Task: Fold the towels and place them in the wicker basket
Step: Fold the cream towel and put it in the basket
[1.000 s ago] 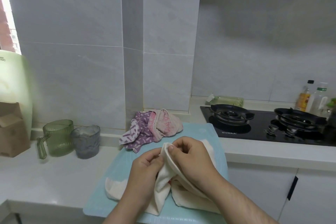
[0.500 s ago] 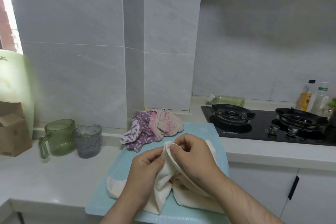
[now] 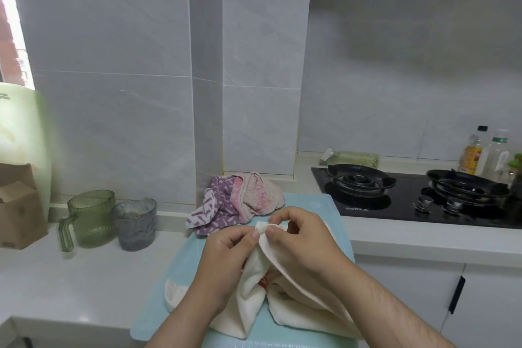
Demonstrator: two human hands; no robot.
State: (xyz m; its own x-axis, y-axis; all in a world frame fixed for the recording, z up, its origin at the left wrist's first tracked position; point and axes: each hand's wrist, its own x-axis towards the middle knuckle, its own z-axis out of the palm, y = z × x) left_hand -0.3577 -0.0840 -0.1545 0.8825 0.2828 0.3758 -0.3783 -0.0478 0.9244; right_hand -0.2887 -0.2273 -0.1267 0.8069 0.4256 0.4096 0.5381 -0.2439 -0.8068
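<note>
Above a blue counter mat [image 3: 180, 271], the left hand [image 3: 226, 265] and right hand [image 3: 299, 243] pinch one corner of a cream towel [image 3: 248, 311], its bulk crumpled below. A purple towel [image 3: 217, 206] and pink towel [image 3: 257, 192] lie heaped behind; a green jug [image 3: 90, 217] and grey cup [image 3: 135, 223] stand left, contents unclear.

Both arms come in from the bottom edge, bare, angling toward each other so the two meet in the middle. Left grip [image 3: 228, 257] is knuckles-up with its fingers curled under, thumb [image 3: 255, 234] pushed forward and pinching a corner of the cream towel [image 3: 296, 311]. Right grip [image 3: 299, 243] sits just beside it, a bit higher, fingers arched over the top and its thumb [image 3: 269, 232] pinching that same corner. The thumb tips are almost touching. Right forearm [image 3: 395, 308] crosses in at a steeper slant than the left forearm [image 3: 183, 328].
</note>
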